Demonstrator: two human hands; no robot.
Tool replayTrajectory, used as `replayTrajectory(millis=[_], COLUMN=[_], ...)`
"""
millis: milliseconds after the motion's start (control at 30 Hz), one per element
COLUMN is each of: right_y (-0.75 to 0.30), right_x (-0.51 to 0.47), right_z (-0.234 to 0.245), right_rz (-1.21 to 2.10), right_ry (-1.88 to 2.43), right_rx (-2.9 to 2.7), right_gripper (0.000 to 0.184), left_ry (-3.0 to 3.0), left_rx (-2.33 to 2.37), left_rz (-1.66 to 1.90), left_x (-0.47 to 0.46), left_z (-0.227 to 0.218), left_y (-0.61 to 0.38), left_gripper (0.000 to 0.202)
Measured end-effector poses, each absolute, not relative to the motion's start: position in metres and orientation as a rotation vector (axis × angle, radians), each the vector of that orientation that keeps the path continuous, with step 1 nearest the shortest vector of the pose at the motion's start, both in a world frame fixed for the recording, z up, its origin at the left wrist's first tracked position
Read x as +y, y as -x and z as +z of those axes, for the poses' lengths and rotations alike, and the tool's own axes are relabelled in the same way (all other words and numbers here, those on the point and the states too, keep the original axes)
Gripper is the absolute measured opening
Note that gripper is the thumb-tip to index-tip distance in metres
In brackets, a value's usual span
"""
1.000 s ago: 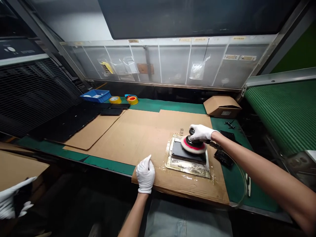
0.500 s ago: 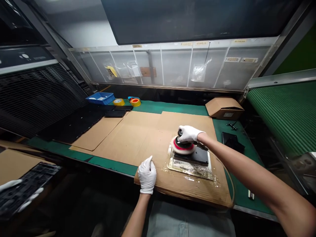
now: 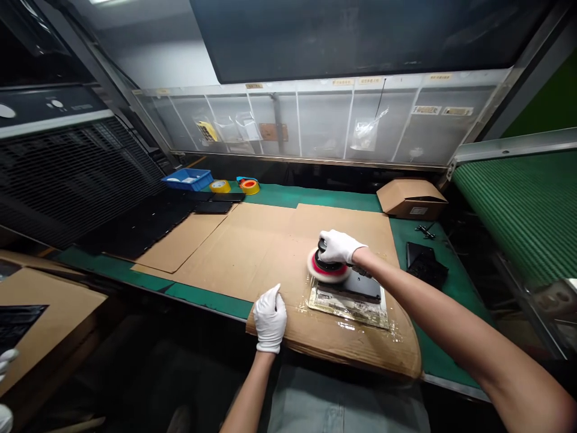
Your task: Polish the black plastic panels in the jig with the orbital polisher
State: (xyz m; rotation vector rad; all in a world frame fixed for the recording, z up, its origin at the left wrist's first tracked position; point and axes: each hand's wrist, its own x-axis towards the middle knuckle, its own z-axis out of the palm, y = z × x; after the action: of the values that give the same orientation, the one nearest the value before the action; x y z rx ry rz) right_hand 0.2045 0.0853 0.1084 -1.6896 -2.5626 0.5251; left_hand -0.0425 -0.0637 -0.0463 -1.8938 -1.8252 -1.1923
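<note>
My right hand (image 3: 339, 246), in a white glove, grips the black knob of a round polisher (image 3: 328, 269) with a red band and a pale pad. The pad rests over the upper left part of a flat black panel (image 3: 360, 285) and hides that part. Beneath the panel lies a light plate (image 3: 347, 310) with clear tape around its edges, on a cardboard sheet (image 3: 265, 252). My left hand (image 3: 269, 319), also gloved, rests closed at the front edge of the cardboard, left of the plate. Nothing shows between its fingers.
Black panels (image 3: 148, 222) lie at the left of the green bench. At the back are a blue tray (image 3: 187, 179), tape rolls (image 3: 249, 187) and a cardboard box (image 3: 412, 198). Black parts (image 3: 424, 261) lie at right. Another person's gloved hand (image 3: 6, 361) is at far left.
My right hand has moved the polisher a little to the left over the panel. My left hand stays in place. At far left, the other person's black panel and hands have shifted, mostly out of view.
</note>
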Motion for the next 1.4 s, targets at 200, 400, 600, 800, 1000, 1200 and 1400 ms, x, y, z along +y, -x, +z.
replayTrajectory(millis=[200,400,600,800,1000,1200,1400], right_y=[-0.250,-0.252,-0.235,-0.237,-0.222,-0.213,-0.222], right_x=[0.069,0.069,0.063,0.049,0.032,0.035,-0.004], right_z=[0.100,0.102,0.108,0.109,0.109,0.113,0.105], right_rz=[0.415,0.384,0.444,0.373,0.447,0.308,0.266], right_ry=[1.750,1.867,1.685,1.801,1.634,1.780,1.621], right_rx=[-2.518,-2.468,-2.551,-2.513,-2.603,-2.535,-2.596], right_gripper=[0.040,0.040,0.040,0.037,0.033,0.032,0.031], left_ry=[1.904,1.908,1.916,1.928,1.941,1.934,1.937], left_rx=[-1.843,-1.799,-1.823,-1.845,-1.865,-1.896,-1.908], left_rz=[-1.195,-1.184,-1.168,-1.168,-1.184,-1.181,-1.187], left_x=[-0.063,-0.062,-0.062,-0.062,-0.062,-0.062,-0.062], left_z=[-0.047,-0.048,-0.047,-0.047,-0.047,-0.047,-0.047], left_y=[0.041,0.042,0.042,0.042,0.041,0.042,0.041], left_gripper=[0.029,0.028,0.029,0.030,0.031,0.031,0.031])
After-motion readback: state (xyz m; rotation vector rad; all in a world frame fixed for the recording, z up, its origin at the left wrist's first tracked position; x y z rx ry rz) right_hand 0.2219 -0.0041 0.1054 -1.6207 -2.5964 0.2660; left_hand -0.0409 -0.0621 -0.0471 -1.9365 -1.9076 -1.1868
